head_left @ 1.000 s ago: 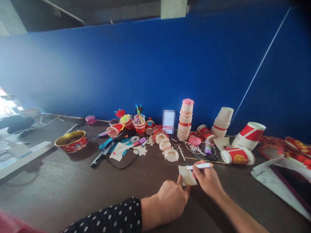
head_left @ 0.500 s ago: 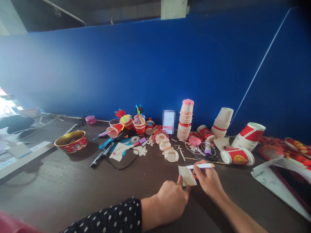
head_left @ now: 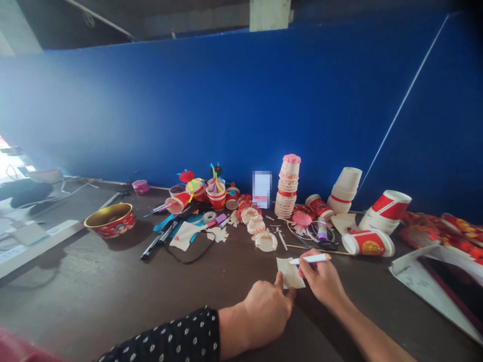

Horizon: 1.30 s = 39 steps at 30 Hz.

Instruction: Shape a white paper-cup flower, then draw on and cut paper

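My right grip (head_left: 322,281) is clenched on one white marker (head_left: 309,259), tip over one paper scrap (head_left: 290,273) on the counter (head_left: 94,281). My left grip (head_left: 266,314) rests at the scrap's lower edge, thumb touching it; whether it grasps, I cannot tell. Three ruffled paper rings (head_left: 266,241) lie just ahead, one red paper cup (head_left: 368,243) on its side rightward, open counter leftward

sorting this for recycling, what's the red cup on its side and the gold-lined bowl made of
The red cup on its side looks like coated paper: thin rim, matte printed wall. The bowl looks like printed tinplate, its gold inside glossy, though plastic is possible.
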{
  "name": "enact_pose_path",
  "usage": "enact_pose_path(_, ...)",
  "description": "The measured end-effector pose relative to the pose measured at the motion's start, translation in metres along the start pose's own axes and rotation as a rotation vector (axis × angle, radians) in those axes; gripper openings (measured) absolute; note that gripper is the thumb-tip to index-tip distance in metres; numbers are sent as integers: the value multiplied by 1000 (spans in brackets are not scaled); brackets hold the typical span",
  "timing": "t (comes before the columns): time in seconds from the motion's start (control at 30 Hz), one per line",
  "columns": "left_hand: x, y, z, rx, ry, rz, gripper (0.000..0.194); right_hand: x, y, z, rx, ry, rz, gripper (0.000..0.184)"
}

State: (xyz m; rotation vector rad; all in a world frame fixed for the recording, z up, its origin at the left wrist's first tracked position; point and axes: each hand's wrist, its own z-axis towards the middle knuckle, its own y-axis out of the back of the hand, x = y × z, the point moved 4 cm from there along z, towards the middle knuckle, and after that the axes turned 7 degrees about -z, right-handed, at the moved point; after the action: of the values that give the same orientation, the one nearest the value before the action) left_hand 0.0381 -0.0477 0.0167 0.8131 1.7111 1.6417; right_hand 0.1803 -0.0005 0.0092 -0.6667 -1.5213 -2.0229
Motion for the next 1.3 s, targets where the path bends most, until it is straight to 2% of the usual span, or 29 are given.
enact_pose_path(0.27,1,-2,1,2,1,20,36,-8,-5,0,4,-46,119,23)
enact_pose_path(0.5,0,-2,0,-13,-11,-3,35,0,-1,1,19,1,14,22)
enact_pose_path(0.73,1,0,-1,16,7,10,36,-6,-3,0,15,-24,50,24)
enact_pose_path(0.9,0,2,0,2,3,0,35,0,-1,0,33,15,1,25)
enact_pose_path(1.3,1,1,0,33,8,3,38,1,1,-1,6,-35,25,21)
